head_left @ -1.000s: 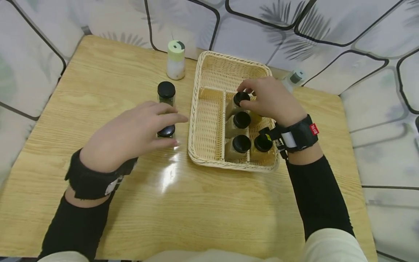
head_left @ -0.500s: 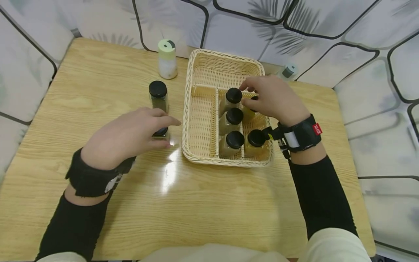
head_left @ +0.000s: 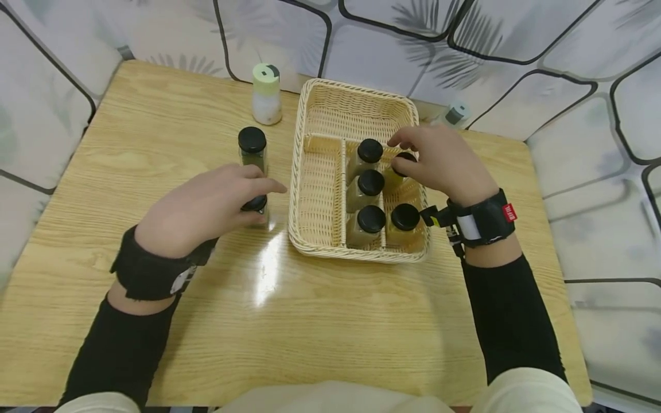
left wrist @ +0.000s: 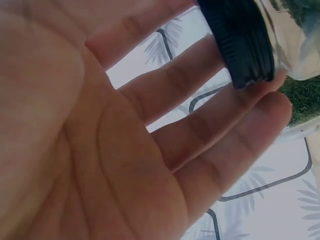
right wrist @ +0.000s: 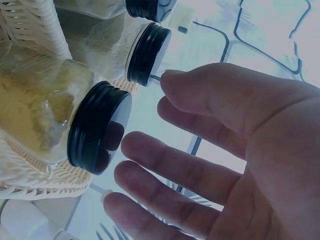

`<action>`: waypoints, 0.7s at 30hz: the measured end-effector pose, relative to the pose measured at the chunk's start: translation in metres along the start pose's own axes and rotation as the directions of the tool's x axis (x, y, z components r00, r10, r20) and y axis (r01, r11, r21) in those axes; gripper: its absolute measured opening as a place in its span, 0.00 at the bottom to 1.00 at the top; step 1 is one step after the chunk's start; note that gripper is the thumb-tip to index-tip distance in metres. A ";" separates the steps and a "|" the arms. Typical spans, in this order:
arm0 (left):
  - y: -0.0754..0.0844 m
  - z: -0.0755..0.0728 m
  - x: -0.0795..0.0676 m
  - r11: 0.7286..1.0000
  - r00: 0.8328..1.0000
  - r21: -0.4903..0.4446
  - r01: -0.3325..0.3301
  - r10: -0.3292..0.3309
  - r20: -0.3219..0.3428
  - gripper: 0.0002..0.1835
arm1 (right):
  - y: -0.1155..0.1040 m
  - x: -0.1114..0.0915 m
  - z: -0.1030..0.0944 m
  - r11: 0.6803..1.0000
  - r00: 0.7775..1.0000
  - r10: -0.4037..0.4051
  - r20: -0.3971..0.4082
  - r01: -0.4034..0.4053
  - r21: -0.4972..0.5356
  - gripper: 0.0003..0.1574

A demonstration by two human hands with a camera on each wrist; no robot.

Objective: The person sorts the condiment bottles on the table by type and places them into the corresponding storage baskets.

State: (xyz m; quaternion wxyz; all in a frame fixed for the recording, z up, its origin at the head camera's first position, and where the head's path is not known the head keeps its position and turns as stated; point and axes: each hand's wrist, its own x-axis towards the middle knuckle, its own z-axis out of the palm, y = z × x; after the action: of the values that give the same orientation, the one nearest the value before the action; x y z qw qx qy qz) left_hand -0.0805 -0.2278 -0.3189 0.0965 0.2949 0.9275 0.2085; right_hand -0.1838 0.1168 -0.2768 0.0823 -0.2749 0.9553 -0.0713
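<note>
In the head view my left hand (head_left: 206, 203) hovers around a black-lidded jar (head_left: 255, 203) on the table, hiding most of it. The left wrist view shows its black lid (left wrist: 237, 40) in front of nearly straight fingers (left wrist: 215, 165), with green leafy contents inside. My right hand (head_left: 439, 158) is over the wicker basket (head_left: 296, 229), beside the lid of a jar with yellowish contents (head_left: 395, 180). Its fingers (right wrist: 175, 160) are spread and apart from that black lid (right wrist: 95, 130) in the right wrist view.
Several black-lidded jars, including a pale one (head_left: 361, 198) and a yellowish one (head_left: 405, 223), stand in the basket's right compartments. Another dark jar (head_left: 253, 149) stands behind my left hand. A green-capped shaker (head_left: 266, 94) is at the back; a second capped bottle (head_left: 454, 115) stands behind the basket.
My right hand has let go of a pale jar's lid and moved right, to the yellowish jar beside it. My left thumb has drawn nearer the jar's lid. The view has shifted slightly.
</note>
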 end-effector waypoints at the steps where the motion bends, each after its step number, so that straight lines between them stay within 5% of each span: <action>1: -0.001 0.000 0.001 1.000 1.000 0.005 -0.005 0.005 -0.006 0.27 | 0.000 -0.001 0.000 1.000 1.000 0.002 0.002 -0.002 0.000 0.19; 21: -0.005 0.003 0.004 1.000 1.000 0.008 -0.009 0.009 -0.004 0.28 | 0.001 -0.005 0.002 1.000 1.000 0.022 0.008 -0.022 -0.004 0.21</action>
State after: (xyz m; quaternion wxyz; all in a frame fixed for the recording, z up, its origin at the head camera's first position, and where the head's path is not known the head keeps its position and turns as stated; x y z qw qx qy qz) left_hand -0.0855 -0.2277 -0.3236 0.0924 0.2992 0.9271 0.2061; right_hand -0.1802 0.1201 -0.2786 0.0866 -0.2650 0.9580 -0.0675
